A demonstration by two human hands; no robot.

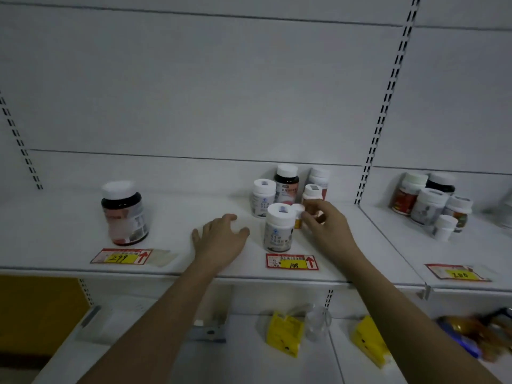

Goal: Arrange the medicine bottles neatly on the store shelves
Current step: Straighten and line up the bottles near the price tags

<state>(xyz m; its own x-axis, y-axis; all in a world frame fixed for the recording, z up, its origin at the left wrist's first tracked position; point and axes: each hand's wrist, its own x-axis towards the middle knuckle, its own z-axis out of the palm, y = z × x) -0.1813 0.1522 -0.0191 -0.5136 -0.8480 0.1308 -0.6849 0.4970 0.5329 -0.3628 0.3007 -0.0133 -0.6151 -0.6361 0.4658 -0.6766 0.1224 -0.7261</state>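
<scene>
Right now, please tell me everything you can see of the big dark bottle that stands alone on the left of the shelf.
The big dark bottle is a wide jar of dark brown, glossy material, likely plastic or glass, with a white screw cap. A label in white and red wraps its body; its print is too blurred to read. It stands upright on the white shelf, closed, behind a red and yellow price tag marked 299. Nothing touches it; the left hand is apart, to its right.

Two bare forearms showing, no sleeves reaching the wrists, left hand point(220, 237) and right hand point(328, 225) wearing no gloves, rings, watch or bands.
</scene>
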